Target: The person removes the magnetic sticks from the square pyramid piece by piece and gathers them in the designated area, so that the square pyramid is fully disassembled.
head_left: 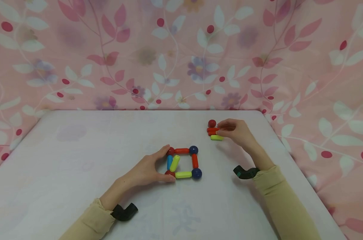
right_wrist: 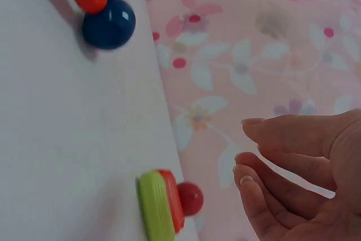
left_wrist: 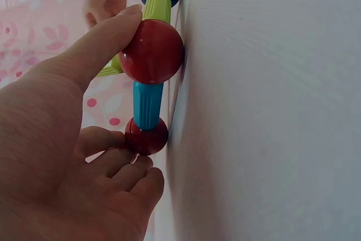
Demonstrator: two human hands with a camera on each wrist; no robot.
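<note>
A square of magnetic rods and balls lies on the table in the head view. Its corners are two red balls on the left and two blue balls on the right, joined by red rods, a yellow-green rod and a blue rod. Another yellow-green rod slants up from the near red corner. My left hand grips the left side, thumb on the near red ball, fingertips at the far one. My right hand, fingers loosely bent and holding nothing, hovers beside loose red rods.
Around the right hand lie a loose red ball and a yellow-green rod. The white table ends at a floral pink cloth behind and to the right. Black curved pieces sit at both wrists.
</note>
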